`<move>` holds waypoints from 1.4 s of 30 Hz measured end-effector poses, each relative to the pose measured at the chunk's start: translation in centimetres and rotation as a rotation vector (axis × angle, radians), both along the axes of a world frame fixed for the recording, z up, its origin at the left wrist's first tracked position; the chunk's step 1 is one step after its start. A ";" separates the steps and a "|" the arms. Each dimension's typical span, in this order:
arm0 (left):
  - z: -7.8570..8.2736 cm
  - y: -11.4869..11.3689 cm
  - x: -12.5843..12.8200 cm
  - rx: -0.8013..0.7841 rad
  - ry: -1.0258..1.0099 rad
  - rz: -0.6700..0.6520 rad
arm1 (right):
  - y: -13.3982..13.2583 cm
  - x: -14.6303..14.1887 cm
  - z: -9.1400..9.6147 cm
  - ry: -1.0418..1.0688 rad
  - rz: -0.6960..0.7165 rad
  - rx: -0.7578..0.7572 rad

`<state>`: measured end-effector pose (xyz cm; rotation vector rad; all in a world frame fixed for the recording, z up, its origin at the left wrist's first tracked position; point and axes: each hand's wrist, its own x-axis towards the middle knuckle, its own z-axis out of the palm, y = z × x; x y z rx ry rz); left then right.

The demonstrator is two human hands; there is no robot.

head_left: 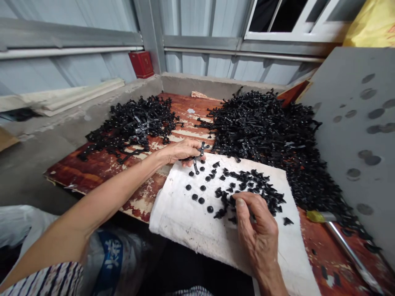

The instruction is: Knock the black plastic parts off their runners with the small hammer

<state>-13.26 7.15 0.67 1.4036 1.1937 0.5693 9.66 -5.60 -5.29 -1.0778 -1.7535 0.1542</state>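
My left hand (182, 151) reaches out over the far edge of a white cloth pad (197, 230) and grips a black plastic cross-shaped strip (199, 154). Closer to me, my right hand (257, 230) rests on the pad, fingers curled into a cluster of small black plastic pieces (256, 185); what they pinch is hidden. Several round black buttons (200, 193) lie scattered on the pad between the two hands.
A worn red wooden board (101, 164) carries a smaller heap of black strips (135, 123) at the left and a big heap (265, 131) at the right. A yellow-handled metal tool (336, 230) lies at the right. A grey panel (361, 135) leans beside it.
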 end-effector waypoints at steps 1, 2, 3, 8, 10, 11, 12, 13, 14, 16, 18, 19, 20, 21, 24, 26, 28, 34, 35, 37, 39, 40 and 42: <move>0.0 0.0 0.0 -0.006 0.009 0.012 | 0.0 0.0 0.0 0.003 0.002 -0.003; 0.0 0.0 -0.1 -0.011 0.016 0.027 | -0.1 0.0 0.0 0.008 0.004 -0.005; -0.1 0.0 -0.1 -0.013 0.018 0.042 | -0.1 0.0 0.0 0.014 0.006 -0.005; 0.1 -0.8 -0.3 0.023 -0.035 0.090 | 0.1 -0.1 0.1 0.035 -0.003 0.024; 0.7 -1.7 0.3 0.039 -0.058 0.134 | 0.2 -0.2 0.2 0.032 -0.031 0.055; 1.0 -2.4 0.8 0.045 -0.072 0.162 | 0.2 -0.3 0.3 0.029 -0.051 0.073; 1.3 -3.1 1.3 0.061 -0.084 0.183 | 0.2 -0.4 0.4 0.025 -0.075 0.088; 1.6 -4.0 1.8 0.081 -0.096 0.192 | 0.2 -0.4 0.4 0.022 -0.099 0.103; 1.8 -4.9 2.3 0.098 -0.101 0.189 | 0.0 -0.5 0.5 0.018 -0.124 0.113; 1.9 -7.1 3.3 0.120 -0.119 0.132 | -0.8 -0.4 0.7 0.020 -0.164 0.119; 1.8 -9.2 4.1 0.092 -0.127 0.069 | -2.1 0.0 0.9 0.010 -0.171 0.093; 1.7 -10.2 4.5 0.069 -0.135 0.045 | -2.9 0.4 1.0 0.000 -0.158 0.071; 1.6 -10.9 4.8 0.051 -0.143 0.036 | -3.7 0.9 1.1 -0.055 -0.134 0.049; 1.5 -11.5 5.0 0.035 -0.151 0.034 | -4.4 1.6 1.2 -0.106 -0.116 0.032; 1.1 -12.3 4.8 0.030 -0.199 0.099 | -5.8 4.1 1.4 -0.225 -0.067 -0.021; 0.8 -12.8 4.1 0.012 -0.222 0.146 | -6.2 5.4 1.4 -0.265 -0.070 -0.033; 0.3 -13.8 3.2 -0.030 -0.226 0.185 | -6.3 6.1 1.3 -0.314 -0.047 0.002; -1.8 -16.7 1.8 -0.089 -0.212 0.295 | -3.7 4.0 0.7 -0.450 0.039 0.031; -2.1 -16.9 1.7 -0.082 -0.216 0.303 | -3.0 3.4 0.7 -0.493 0.052 0.017; -2.5 -16.9 1.6 -0.078 -0.231 0.307 | -1.5 2.2 0.8 -0.554 0.068 -0.005; -2.9 -16.7 1.4 -0.093 -0.256 0.301 | -0.3 1.3 0.9 -0.598 0.084 -0.018; -3.1 -16.5 1.2 -0.106 -0.272 0.296 | 0.1 1.1 0.9 -0.617 0.090 -0.022; -3.5 -16.4 0.9 -0.132 -0.309 0.289 | 0.6 1.0 1.1 -0.648 0.096 -0.028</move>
